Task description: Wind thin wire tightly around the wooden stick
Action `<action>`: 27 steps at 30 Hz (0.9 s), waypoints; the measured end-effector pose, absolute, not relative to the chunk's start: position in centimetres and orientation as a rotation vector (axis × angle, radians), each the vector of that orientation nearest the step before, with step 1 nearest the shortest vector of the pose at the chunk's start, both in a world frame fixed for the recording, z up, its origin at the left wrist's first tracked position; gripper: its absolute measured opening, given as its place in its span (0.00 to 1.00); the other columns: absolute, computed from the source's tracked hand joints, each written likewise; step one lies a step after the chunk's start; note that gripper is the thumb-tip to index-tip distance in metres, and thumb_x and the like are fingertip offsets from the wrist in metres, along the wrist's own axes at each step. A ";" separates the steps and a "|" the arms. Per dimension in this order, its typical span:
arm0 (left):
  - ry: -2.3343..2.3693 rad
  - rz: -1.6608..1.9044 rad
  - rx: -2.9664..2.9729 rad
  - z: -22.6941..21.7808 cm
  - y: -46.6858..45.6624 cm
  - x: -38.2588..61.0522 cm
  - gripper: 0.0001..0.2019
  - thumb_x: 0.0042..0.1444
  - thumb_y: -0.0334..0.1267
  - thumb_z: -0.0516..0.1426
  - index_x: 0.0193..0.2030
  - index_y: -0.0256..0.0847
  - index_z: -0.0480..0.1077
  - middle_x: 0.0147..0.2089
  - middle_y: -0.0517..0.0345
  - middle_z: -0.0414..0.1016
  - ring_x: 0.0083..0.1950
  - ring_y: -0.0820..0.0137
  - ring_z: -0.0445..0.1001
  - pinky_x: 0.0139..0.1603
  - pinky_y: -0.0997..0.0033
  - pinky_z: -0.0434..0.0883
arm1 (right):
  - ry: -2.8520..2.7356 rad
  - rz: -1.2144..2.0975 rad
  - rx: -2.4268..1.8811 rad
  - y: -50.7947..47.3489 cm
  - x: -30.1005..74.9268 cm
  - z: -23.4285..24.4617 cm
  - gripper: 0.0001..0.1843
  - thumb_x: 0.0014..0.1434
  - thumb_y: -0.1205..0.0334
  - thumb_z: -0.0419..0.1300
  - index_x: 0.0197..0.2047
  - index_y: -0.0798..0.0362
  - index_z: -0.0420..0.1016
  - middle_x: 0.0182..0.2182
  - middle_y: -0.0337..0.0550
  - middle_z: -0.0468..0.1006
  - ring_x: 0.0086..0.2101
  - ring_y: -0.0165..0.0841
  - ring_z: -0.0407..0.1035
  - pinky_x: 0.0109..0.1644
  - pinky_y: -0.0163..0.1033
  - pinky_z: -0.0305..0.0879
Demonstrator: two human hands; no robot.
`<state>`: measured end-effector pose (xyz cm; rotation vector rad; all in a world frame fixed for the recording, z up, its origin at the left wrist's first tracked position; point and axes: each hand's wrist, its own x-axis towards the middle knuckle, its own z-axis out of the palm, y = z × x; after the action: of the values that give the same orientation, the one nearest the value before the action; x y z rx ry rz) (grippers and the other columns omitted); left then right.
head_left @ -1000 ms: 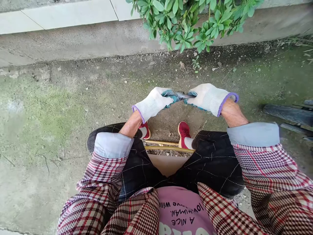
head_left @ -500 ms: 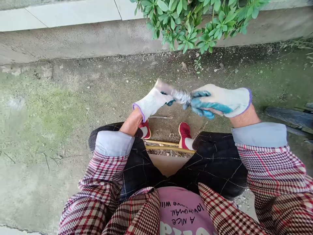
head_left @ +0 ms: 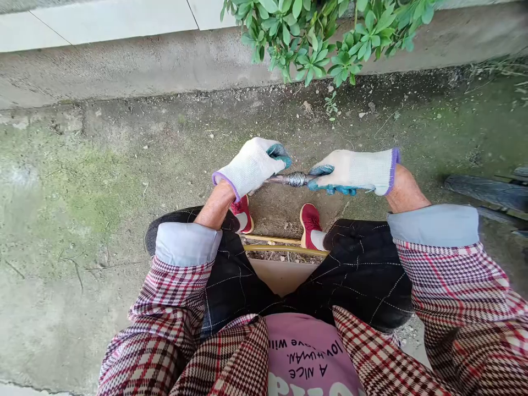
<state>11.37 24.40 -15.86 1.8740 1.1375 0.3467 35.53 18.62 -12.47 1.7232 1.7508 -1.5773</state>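
Observation:
A slim brown stick (head_left: pixel 280 179) lies nearly level between my hands, with thin silvery wire (head_left: pixel 297 179) wound in a tight bunch around it. My right hand (head_left: pixel 346 170), in a white knit glove with a blue-green coated palm, is wrapped round the stick just right of the winding. My left hand (head_left: pixel 258 162), gloved the same way, is closed just above the stick's left part, its fingertips pressed together. Whatever is pinched in it is too small or hidden to make out. The stick's left end passes partly behind the left glove.
Two red shoes (head_left: pixel 310 220) are on the dirt ground beneath. A yellowish bar (head_left: pixel 284 249) runs between the knees. Ahead stands a low concrete wall (head_left: pixel 144 69) with a leafy green shrub (head_left: pixel 313 44) overhanging it. Dark grey objects (head_left: pixel 487 190) lie at the right.
The stick has swung from a slant to nearly level, its left end dropping toward me. My left hand has turned and risen above it; my right hand has turned palm down and still grips it.

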 end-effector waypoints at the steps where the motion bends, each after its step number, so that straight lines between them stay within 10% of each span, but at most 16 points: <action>1: 1.150 0.351 1.910 -15.8 24.4 11.3 0.05 0.53 0.35 0.61 0.30 0.37 0.79 0.27 0.62 0.73 0.32 0.71 0.69 0.38 0.69 0.68 | 1.759 -1.534 1.739 18.7 35.6 -12.6 0.14 0.68 0.50 0.67 0.34 0.49 0.78 0.22 0.36 0.76 0.18 0.29 0.65 0.20 0.36 0.58; 15: 0.940 0.508 1.524 -15.7 23.3 12.6 0.09 0.58 0.34 0.59 0.40 0.36 0.81 0.32 0.57 0.79 0.30 0.74 0.71 0.33 0.73 0.71 | 1.920 -1.301 2.272 19.4 33.4 -12.2 0.07 0.73 0.56 0.60 0.48 0.50 0.74 0.35 0.46 0.83 0.25 0.35 0.73 0.28 0.40 0.66; 21: 0.942 0.464 1.476 -15.8 23.1 12.9 0.08 0.57 0.29 0.59 0.39 0.36 0.81 0.29 0.61 0.78 0.29 0.75 0.73 0.34 0.74 0.73 | 2.177 -0.930 2.102 20.0 33.7 -12.6 0.10 0.73 0.59 0.59 0.37 0.50 0.72 0.38 0.50 0.81 0.39 0.42 0.72 0.43 0.44 0.64; 27: 1.064 0.494 1.361 -15.4 23.9 12.9 0.09 0.59 0.22 0.58 0.37 0.35 0.79 0.28 0.61 0.76 0.28 0.75 0.72 0.35 0.69 0.74 | 1.853 -1.965 2.421 19.0 34.2 -11.6 0.17 0.73 0.46 0.60 0.39 0.49 0.75 0.28 0.40 0.72 0.23 0.32 0.61 0.23 0.40 0.58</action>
<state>12.87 23.95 -15.43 1.3612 1.0639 0.4940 34.21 19.02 -11.61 2.4206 1.8533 -1.9651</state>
